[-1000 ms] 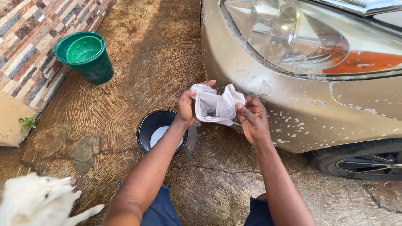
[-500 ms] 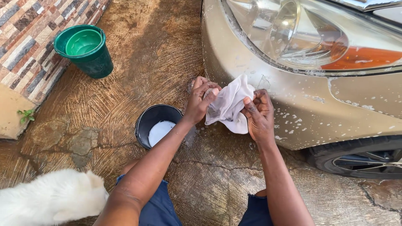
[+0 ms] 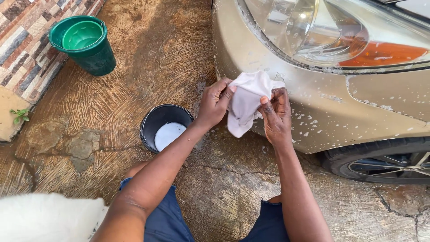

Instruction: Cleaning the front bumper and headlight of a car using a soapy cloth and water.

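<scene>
Both hands grip one white cloth [image 3: 246,101] just in front of the car's bumper [image 3: 322,112]: the left hand [image 3: 214,104] pinches its upper left edge with curled fingers, and the right hand [image 3: 275,115] is closed on its right side, thumb pressed over the fabric. The cloth hangs between them, bunched at the top and trailing to a loose point below — its long axis runs roughly top to bottom, tilted a little toward the left hand at the lower end. It lies against or just off the tan panel below the headlight [image 3: 331,36]; whether it touches the paint cannot be told from this view. The panel lies directly beyond the hands, and the right hand is the nearer of the two to it, close to the flecks of suds scattered across the bumper. Down and to the left of the left forearm sits a black bucket [image 3: 165,127] with white soapy liquid in it (near the wrist but apart from it). A green bucket [image 3: 85,45] stands well apart at the upper left beside a tiled wall [image 3: 22,54]. A tyre [image 3: 380,163] shows at the lower right, and white fur of an animal [image 3: 45,219] fills the bottom left corner of the wet ground [image 3: 134,89].
</scene>
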